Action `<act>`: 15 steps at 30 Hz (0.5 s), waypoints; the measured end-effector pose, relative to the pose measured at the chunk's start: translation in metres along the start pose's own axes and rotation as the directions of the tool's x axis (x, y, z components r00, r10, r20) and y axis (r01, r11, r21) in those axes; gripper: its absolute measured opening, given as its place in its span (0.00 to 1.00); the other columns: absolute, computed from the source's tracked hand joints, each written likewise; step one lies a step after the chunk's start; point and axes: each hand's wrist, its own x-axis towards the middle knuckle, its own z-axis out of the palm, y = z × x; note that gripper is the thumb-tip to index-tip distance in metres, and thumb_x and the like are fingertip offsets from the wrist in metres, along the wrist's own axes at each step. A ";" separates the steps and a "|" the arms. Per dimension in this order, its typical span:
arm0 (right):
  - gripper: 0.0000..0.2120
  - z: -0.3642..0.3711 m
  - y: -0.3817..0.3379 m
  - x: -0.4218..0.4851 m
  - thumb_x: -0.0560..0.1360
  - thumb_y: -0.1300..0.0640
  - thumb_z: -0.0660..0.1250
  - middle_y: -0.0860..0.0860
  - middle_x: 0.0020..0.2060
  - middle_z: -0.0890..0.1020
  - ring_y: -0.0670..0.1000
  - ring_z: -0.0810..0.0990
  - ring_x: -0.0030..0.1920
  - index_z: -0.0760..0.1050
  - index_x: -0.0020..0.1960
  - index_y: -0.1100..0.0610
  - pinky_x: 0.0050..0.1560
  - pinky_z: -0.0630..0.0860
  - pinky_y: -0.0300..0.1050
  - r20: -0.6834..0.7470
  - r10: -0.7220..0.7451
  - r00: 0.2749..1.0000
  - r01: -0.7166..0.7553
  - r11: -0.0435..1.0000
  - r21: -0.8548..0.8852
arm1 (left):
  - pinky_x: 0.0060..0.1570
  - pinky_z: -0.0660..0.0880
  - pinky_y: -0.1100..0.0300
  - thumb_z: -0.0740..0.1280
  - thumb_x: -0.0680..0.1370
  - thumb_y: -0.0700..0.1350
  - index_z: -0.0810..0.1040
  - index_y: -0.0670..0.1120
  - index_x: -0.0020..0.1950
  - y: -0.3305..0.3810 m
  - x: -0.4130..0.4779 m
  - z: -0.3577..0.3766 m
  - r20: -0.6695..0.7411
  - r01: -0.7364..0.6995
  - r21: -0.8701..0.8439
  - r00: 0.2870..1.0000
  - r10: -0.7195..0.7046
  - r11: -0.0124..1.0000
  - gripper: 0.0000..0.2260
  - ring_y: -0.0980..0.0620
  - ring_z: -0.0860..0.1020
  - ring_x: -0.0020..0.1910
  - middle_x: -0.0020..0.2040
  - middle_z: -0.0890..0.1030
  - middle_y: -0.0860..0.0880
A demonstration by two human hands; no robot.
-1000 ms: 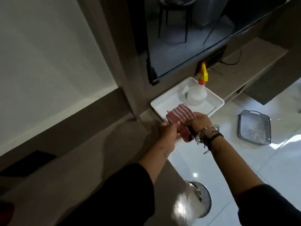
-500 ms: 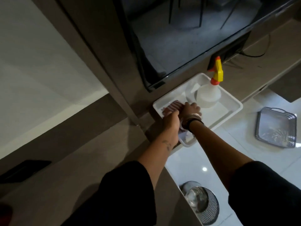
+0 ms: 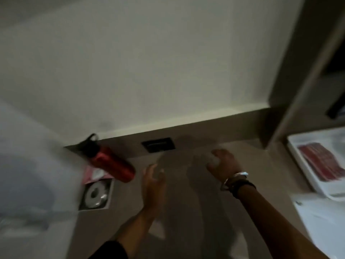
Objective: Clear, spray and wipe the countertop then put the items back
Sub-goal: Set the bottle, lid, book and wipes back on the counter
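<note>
The red-and-white striped cloth (image 3: pixel 323 161) lies flat in the white tray (image 3: pixel 298 161) at the right edge. Over the brown countertop (image 3: pixel 186 202), my left hand (image 3: pixel 154 180) hovers with fingers spread and nothing in it. My right hand (image 3: pixel 223 165), with bracelets at the wrist, is farther back near the wall, fingers curled. A pale blur sits by its fingertips, so I cannot tell whether it holds anything. A red bottle (image 3: pixel 110 163) with a black cap stands at the back left of the counter. The frame is motion-blurred.
A pink packet (image 3: pixel 95 173) and a square box with a white ring-shaped thing (image 3: pixel 96 193) lie by the bottle. A black socket panel (image 3: pixel 158 144) is set in the back wall. A large pale blurred shape (image 3: pixel 28 174) fills the left. White floor (image 3: pixel 326 230) shows lower right.
Both hands have left the cloth in the tray and moved left over the counter. The view has swung left, so the spray bottle and the screen are out of sight.
</note>
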 end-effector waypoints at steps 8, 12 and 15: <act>0.48 0.168 -0.234 0.037 0.58 0.44 0.81 0.60 0.68 0.72 0.59 0.72 0.66 0.65 0.71 0.60 0.67 0.69 0.54 0.103 -0.219 0.970 0.182 0.941 0.285 | 0.52 0.77 0.47 0.72 0.70 0.46 0.78 0.42 0.51 -0.130 0.084 -0.179 -0.196 0.086 0.286 0.980 -0.029 0.954 0.13 0.41 0.78 0.52 0.51 0.79 0.45; 0.58 0.206 -0.276 0.040 0.53 0.38 0.80 0.53 0.72 0.67 0.53 0.68 0.69 0.57 0.75 0.52 0.65 0.68 0.47 0.150 -0.237 0.960 0.165 0.910 0.381 | 0.64 0.72 0.45 0.76 0.62 0.62 0.68 0.43 0.69 -0.155 0.086 -0.195 -0.073 0.171 0.420 0.985 -0.155 0.891 0.42 0.39 0.72 0.65 0.66 0.73 0.41; 0.57 0.221 -0.288 0.034 0.51 0.36 0.77 0.50 0.70 0.70 0.52 0.72 0.66 0.57 0.74 0.49 0.60 0.69 0.46 0.167 -0.248 0.954 0.185 0.928 0.323 | 0.72 0.63 0.45 0.74 0.62 0.66 0.60 0.43 0.75 -0.170 0.083 -0.187 0.057 0.163 0.452 0.976 -0.210 0.877 0.50 0.39 0.64 0.73 0.75 0.65 0.39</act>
